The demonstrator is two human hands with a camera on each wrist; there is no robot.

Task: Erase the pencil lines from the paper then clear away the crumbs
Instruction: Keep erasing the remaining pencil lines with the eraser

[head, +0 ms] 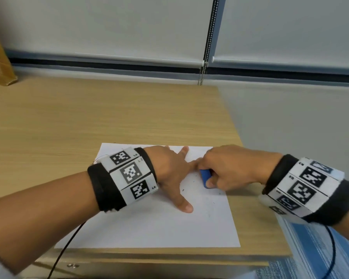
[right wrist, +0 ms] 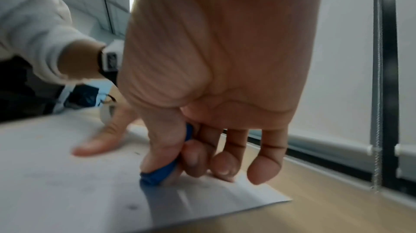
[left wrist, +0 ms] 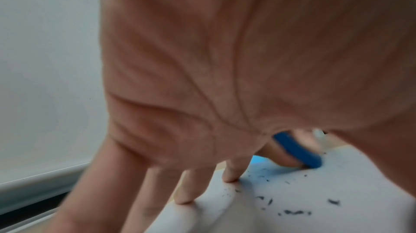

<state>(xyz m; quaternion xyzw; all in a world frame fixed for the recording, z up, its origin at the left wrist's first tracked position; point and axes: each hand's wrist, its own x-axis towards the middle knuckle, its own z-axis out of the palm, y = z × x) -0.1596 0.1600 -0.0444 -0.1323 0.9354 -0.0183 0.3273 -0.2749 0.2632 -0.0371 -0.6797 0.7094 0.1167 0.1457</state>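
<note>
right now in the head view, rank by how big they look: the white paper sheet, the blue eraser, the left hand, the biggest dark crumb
1. White paper sheet, by far the largest.
2. Left hand, spread flat on the sheet.
3. Blue eraser, partly hidden in the right hand, so its full size is unsure.
4. Dark eraser crumbs, tiny specks; too small to pick the biggest.

Crumb-strewn white paper (head: pixel 159 228), blue eraser (head: pixel 205 177)

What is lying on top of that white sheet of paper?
On the paper: the left hand pressed flat, a blue eraser pinched by the right hand, and dark crumbs. Anything beneath the palms stays hidden.
</note>
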